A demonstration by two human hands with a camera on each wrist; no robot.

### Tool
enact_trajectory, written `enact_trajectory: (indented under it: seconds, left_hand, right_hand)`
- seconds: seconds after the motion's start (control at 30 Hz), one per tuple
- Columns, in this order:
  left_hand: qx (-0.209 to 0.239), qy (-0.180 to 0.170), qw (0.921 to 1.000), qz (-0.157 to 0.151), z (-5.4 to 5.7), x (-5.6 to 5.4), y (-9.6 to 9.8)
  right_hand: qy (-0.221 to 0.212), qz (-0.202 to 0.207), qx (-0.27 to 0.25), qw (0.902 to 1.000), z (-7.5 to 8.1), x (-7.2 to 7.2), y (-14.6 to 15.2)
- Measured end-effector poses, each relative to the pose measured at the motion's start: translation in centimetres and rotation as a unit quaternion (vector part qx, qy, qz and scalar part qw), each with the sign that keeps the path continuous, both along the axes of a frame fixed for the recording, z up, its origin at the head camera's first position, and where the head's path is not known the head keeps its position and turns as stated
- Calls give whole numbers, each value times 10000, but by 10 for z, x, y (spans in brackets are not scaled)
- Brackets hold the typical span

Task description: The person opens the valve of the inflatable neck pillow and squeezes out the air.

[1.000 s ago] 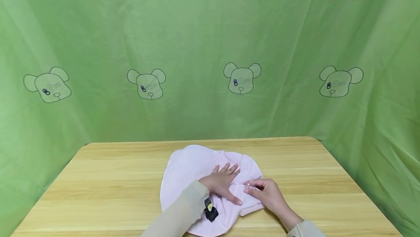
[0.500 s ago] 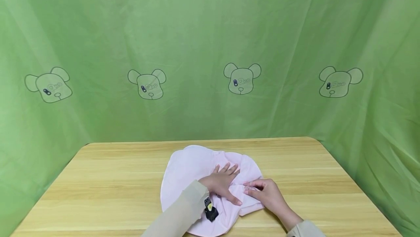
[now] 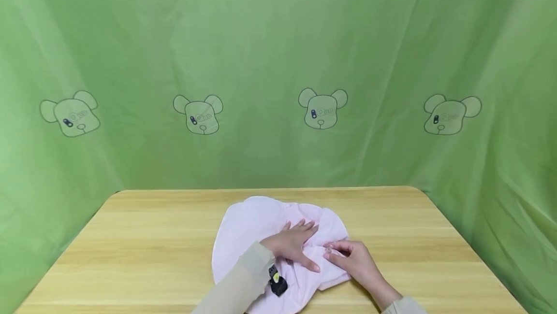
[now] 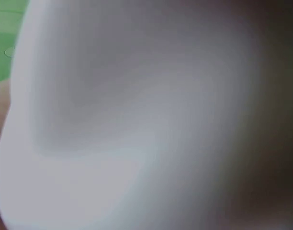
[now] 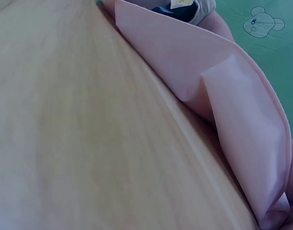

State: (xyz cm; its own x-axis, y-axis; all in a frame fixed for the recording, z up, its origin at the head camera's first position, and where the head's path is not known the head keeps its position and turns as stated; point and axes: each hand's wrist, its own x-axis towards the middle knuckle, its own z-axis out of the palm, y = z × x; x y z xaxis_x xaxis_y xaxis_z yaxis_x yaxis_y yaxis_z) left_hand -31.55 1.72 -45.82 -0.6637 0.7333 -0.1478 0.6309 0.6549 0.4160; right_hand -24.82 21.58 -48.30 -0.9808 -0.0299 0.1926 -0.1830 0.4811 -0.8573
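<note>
A pale pink cloth piece [image 3: 241, 229] with a rounded, floppy outline, like a soft sun hat laid flat, lies creased on the wooden table. Across its middle my left hand [image 3: 293, 247] rests flat with fingers spread and thumb pointing right. My right hand [image 3: 359, 262] pinches the right part of the pink cloth between thumb and fingers. A small clear piece [image 3: 328, 250] shows at those fingertips, too small to name. In the right wrist view the cloth [image 5: 247, 129] stands up in a fold with a stitched edge. Blurred pale fabric [image 4: 113, 120] fills most of the left wrist view.
The light wooden table [image 3: 143, 241] has rounded far corners. A green curtain [image 3: 261, 38] printed with bear heads hangs behind it and along both sides. A black wrist device [image 3: 277, 282] hangs below the left sleeve, over the cloth.
The head view has tilted slightly, so curtain and table sit a little lower. Both hands keep their places on the cloth; the right fingertips have shifted slightly around the small clear piece.
</note>
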Motion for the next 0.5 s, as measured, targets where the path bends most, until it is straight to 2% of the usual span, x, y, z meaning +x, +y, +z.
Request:
enact_trajectory:
  seconds: [0.1,0.3,0.37,0.5]
  left_hand:
    - [229,-20,9997,43,2,1,-4]
    - [483,227,9986,-33,13,-1,-18]
    - [635,316,9975,-76,16,-2,-25]
    - [1030,273,9943,76,26,-1,-47]
  right_hand:
    - [-10,112,-274,9996,-3,1,1]
    - [114,324,-779,9964,-3,3,3]
    - [44,240,-888,9957,-2,4,3]
    - [-193,50,-992,9949,2,4,3]
